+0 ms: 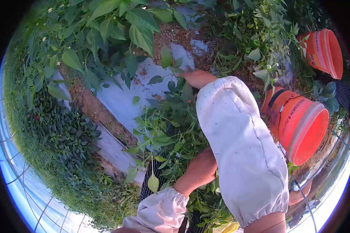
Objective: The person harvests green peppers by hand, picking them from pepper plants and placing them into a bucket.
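Note:
My right hand (199, 79), in a white sleeve cover (237, 132), reaches out over the row. Its fingers are bent around a leafy stem (175, 75) of what looks like a pepper plant; the fingertips are partly hidden and small. Lower down, my left hand (201, 171) is pushed into the foliage (159, 128) of a pepper plant, past a second white sleeve cover (161, 209). Leaves and my right sleeve cover its fingers, so their grip does not show. A yellowish leaf (153, 183) hangs beside the left wrist.
Two orange buckets lie tilted at the right, one nearer (299, 126) and one farther (326, 53). Pale plastic mulch (122, 99) covers the bed, with bare soil strips (93, 110). Dense pepper plants (105, 31) stand at upper left. Dark striped cloth (151, 176) shows below.

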The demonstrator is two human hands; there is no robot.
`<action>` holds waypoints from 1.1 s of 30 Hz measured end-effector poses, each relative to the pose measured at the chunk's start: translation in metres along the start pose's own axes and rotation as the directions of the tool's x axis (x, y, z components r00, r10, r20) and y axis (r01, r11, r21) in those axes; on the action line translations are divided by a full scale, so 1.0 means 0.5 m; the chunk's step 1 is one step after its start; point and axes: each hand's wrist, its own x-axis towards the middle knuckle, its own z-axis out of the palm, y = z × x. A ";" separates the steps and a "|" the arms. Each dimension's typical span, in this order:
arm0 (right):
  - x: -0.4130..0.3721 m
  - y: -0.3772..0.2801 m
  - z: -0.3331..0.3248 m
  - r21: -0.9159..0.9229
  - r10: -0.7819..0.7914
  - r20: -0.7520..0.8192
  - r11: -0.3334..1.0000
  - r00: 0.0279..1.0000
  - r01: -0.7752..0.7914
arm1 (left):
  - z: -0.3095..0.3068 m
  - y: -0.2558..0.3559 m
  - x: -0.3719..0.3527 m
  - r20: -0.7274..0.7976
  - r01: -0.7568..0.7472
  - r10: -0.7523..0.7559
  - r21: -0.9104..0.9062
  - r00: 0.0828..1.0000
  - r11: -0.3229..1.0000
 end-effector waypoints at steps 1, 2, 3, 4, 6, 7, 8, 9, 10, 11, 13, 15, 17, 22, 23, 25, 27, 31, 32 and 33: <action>-0.008 -0.005 0.010 -0.040 -0.024 0.078 0.999 0.997 0.027 | 0.006 -0.014 0.004 -0.039 -0.137 0.139 0.037 0.990 0.990; -0.020 -0.015 0.018 -0.075 -0.047 0.155 0.995 0.987 0.060 | 0.005 -0.019 0.006 -0.072 -0.269 0.275 0.082 0.959 0.960; -0.043 -0.029 0.019 0.278 0.105 0.378 0.935 0.920 -0.221 | 0.007 -0.020 0.002 -0.082 -0.266 0.272 0.079 0.959 0.961; -0.061 -0.023 0.042 0.490 -0.053 0.342 0.862 0.938 -0.130 | 0.009 -0.019 -0.002 -0.017 -0.154 0.156 0.080 0.988 0.985; -0.111 -0.020 0.055 0.730 -0.272 0.269 0.683 0.924 -0.011 | 0.002 -0.015 -0.002 0.041 -0.043 0.040 0.088 0.998 0.995; -0.144 -0.020 0.044 0.781 -0.343 0.264 0.625 0.901 0.009 | -0.006 -0.012 0.002 0.051 0.027 -0.030 0.055 0.998 0.998; -0.167 -0.008 0.052 0.859 -0.421 0.214 0.511 0.881 0.036 | 0.002 -0.025 -0.003 -0.024 0.001 -0.002 -0.024 1.000 1.000; -0.207 -0.002 0.047 0.896 -0.440 0.166 0.441 0.882 0.052 | 0.009 -0.038 -0.007 -0.098 -0.035 0.026 -0.097 0.995 0.995; -0.249 0.004 0.038 0.926 -0.453 0.112 0.370 0.885 0.072 | 0.002 -0.038 0.008 -0.284 -0.272 0.236 -0.097 0.930 0.957; -0.280 0.021 0.038 0.924 -0.440 0.106 0.374 0.892 0.075 | 0.011 -0.046 0.000 -0.232 -0.207 0.118 -0.409 0.966 0.889; -0.346 0.059 0.035 0.958 -0.351 0.032 0.278 0.936 0.071 | 0.025 -0.066 -0.011 -0.112 -0.102 0.054 -0.478 0.992 0.872; -0.411 0.085 0.020 0.941 -0.312 0.088 0.338 0.946 0.024 | 0.037 -0.073 -0.013 -0.027 0.061 -0.097 -0.602 0.995 0.796; -0.443 0.137 0.024 0.853 -0.352 0.088 0.509 0.932 0.112 | 0.048 -0.072 -0.006 0.032 0.174 -0.209 -0.680 0.977 0.712; -0.518 0.152 0.090 0.356 -0.298 -0.367 0.830 0.881 0.429 | 0.024 -0.031 0.007 -0.024 0.007 -0.076 -0.924 0.997 0.382; -0.536 0.154 0.116 0.077 -0.352 -0.521 0.888 0.777 0.454 | 0.015 -0.018 0.009 0.028 0.054 -0.122 -0.975 0.992 0.214; -0.560 0.143 0.154 -0.407 -0.554 -0.622 0.832 0.554 0.376 | 0.012 -0.001 0.009 0.049 0.094 -0.177 -0.963 0.983 0.253; -0.574 0.150 0.207 -0.471 -0.587 -0.632 0.810 0.507 0.351 | 0.020 0.013 0.009 0.040 0.138 -0.229 -0.893 0.973 0.429; -0.570 0.182 0.234 -0.476 -0.632 -0.654 0.771 0.417 0.423 | 0.032 0.029 0.009 0.028 0.144 -0.265 -0.890 0.964 0.432; -0.570 0.185 0.234 -0.467 -0.627 -0.658 0.774 0.417 0.428 | 0.037 0.030 0.008 -0.003 0.115 -0.276 -0.905 0.961 0.410; -0.571 0.185 0.230 -0.475 -0.650 -0.642 0.753 0.407 0.455 | 0.040 0.030 0.007 -0.004 0.118 -0.282 -0.902 0.960 0.415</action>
